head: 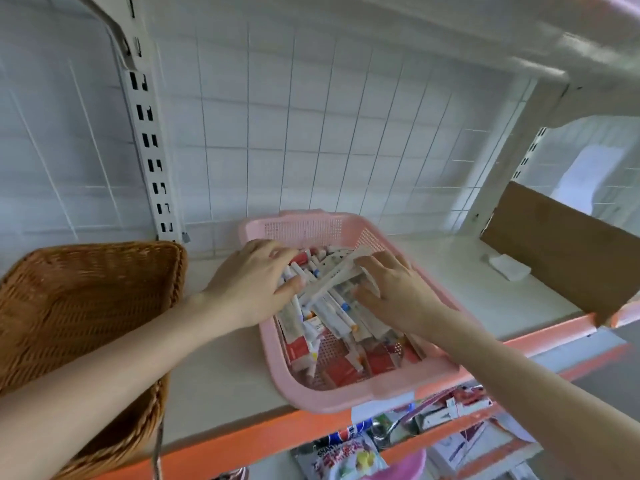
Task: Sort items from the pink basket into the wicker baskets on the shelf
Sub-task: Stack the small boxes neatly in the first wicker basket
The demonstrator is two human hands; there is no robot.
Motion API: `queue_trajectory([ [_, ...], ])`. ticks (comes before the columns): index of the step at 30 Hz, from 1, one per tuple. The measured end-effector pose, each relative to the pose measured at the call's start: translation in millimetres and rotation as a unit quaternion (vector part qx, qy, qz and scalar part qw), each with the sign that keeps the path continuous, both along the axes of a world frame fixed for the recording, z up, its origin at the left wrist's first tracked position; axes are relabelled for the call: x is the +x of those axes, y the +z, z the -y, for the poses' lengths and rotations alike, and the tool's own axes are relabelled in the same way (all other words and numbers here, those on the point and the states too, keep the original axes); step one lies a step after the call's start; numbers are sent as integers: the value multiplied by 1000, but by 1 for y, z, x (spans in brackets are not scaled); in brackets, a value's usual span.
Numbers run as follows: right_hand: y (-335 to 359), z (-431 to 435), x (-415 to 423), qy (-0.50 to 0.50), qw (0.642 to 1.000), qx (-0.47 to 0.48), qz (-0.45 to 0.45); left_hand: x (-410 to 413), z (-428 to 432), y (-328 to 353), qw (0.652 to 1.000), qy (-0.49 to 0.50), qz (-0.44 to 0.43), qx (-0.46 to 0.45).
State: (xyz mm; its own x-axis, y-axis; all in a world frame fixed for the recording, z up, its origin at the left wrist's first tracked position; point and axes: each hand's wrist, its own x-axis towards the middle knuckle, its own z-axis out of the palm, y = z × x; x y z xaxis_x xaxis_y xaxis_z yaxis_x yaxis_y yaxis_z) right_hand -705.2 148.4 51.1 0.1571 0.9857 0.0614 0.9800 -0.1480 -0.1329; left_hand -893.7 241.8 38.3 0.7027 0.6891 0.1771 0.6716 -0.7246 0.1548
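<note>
- Head view: pink perforated plastic basket sits on the white shelf, heaped with white marker pens and red packets.
- Left hand curls its fingers over the pens, grip unclear; right hand lies flat-fingered on them.
- Brown wicker basket looks empty: sorting has barely begun.

left grip, right grip extended forward, palms down, fingers spread
</note>
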Motion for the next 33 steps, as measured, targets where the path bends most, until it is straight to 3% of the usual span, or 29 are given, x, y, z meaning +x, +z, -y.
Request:
queue_trajectory([
  [6, -6, -16, -6, 140, 990, -29, 17, 1, 11, 0, 999, 38, -3, 0],
  [13, -15, -20, -32, 301, 942, -122, 78, -11, 18, 2, 997, 73, -10, 15],
  [23, -36, -31, -42, 345, 921, -127, 127, -19, 26, -1, 994, 97, -20, 46],
  [29, -18, -28, -26, 342, 935, -88, 17, -15, 27, -3, 997, 67, -1, 28],
  [33, 5, -23, -5, 252, 959, -54, -121, -8, 26, -4, 999, 22, 45, 2],
])
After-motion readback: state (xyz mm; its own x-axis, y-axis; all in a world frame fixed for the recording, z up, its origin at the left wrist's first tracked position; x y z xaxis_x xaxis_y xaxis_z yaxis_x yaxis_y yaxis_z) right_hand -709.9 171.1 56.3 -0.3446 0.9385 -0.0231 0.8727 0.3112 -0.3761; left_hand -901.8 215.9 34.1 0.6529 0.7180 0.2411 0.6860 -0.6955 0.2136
